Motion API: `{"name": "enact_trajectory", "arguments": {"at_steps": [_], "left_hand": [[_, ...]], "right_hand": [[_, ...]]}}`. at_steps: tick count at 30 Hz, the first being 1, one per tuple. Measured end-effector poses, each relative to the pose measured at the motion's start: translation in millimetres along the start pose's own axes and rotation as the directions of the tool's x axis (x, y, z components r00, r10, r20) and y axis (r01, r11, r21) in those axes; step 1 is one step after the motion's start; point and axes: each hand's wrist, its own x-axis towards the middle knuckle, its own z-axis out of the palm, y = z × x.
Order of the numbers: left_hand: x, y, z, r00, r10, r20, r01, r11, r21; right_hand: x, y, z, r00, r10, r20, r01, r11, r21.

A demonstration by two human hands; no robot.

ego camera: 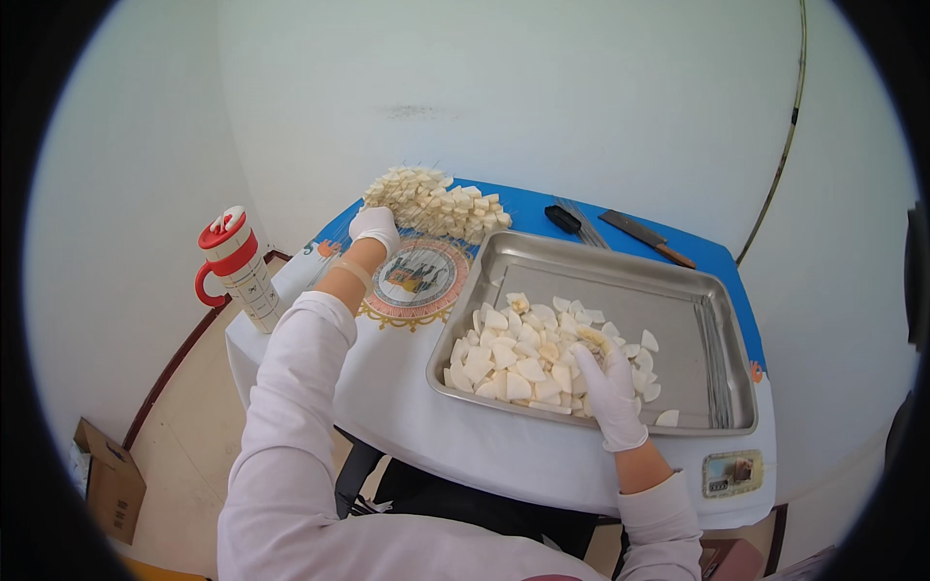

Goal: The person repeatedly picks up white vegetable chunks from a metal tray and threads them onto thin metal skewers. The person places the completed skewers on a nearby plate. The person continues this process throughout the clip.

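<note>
My left hand (375,226), in a white glove, is at the near left edge of a pile of skewered white vegetable pieces (436,203). Its fingertips are hidden against the pile, so whether it grips a skewer is unclear. Thin metal skewers stick out of the pile towards me. My right hand (612,388), gloved too, reaches into a steel tray (690,319). Its fingers curl among loose white vegetable slices (523,356), which look like radish; some slices lie by the thumb, but a hold on them is not plain. Several bare skewers (712,363) lie along the tray's right side.
Behind the tray lie a cleaver (647,238), a black object (563,218) and more skewers (587,225). A red and white tumbler (243,272) stands at the table's left edge. A small patterned dish (732,474) sits front right. A cardboard box (112,479) is on the floor.
</note>
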Motion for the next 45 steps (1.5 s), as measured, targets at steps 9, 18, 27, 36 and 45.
{"name": "enact_trajectory", "arguments": {"at_steps": [9, 18, 27, 36, 45], "left_hand": [[-4.2, 5.7, -17.6, 0.996, 0.014, -0.090, -0.015, 1.000, -0.002], [25.2, 17.9, -4.2, 0.995, 0.032, -0.091, -0.029, 0.999, 0.038], [20.3, 17.0, 2.0, 0.998, 0.010, -0.067, -0.007, 0.999, 0.052], [16.3, 13.2, 1.1, 0.996, 0.036, -0.077, -0.028, 0.994, 0.106], [21.8, 17.9, -13.3, 0.992, 0.054, -0.114, -0.042, 0.993, 0.107]], "right_hand": [[2.1, 11.0, -1.3, 1.000, 0.013, 0.014, -0.014, 0.998, 0.069], [-1.2, -1.3, 1.8, 0.999, 0.053, 0.009, -0.053, 0.994, 0.097], [-1.2, 1.1, -0.7, 0.999, 0.029, 0.031, -0.032, 0.997, 0.077], [-0.2, 1.2, -0.4, 0.998, 0.056, 0.017, -0.057, 0.996, 0.067], [0.5, 3.5, -0.8, 0.999, 0.053, 0.012, -0.054, 0.997, 0.053]]}}
